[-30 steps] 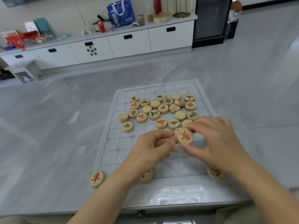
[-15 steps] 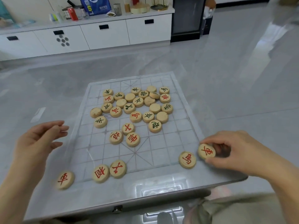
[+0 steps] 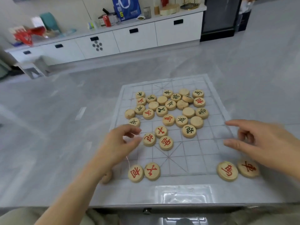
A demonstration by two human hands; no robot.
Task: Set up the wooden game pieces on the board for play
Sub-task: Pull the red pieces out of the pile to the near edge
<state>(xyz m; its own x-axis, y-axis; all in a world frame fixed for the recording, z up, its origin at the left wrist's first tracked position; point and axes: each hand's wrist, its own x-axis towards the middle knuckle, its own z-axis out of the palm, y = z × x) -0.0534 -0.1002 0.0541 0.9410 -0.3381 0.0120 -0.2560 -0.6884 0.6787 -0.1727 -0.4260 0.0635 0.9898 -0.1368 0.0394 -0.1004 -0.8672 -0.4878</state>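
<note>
Nothing held: the left hand (image 3: 123,142) has its fingers loosely parted with a red piece (image 3: 149,139) right off its fingertips, likely the next grab. The right hand (image 3: 256,142) is spread wide, placed reds (image 3: 227,171) just near-side of its palm. The pile (image 3: 170,105) sits beyond both on the board (image 3: 194,161).

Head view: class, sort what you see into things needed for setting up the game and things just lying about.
Job: wooden pieces, board, left hand, right hand.
Lying about: blue bag, red can, white cabinets.
</note>
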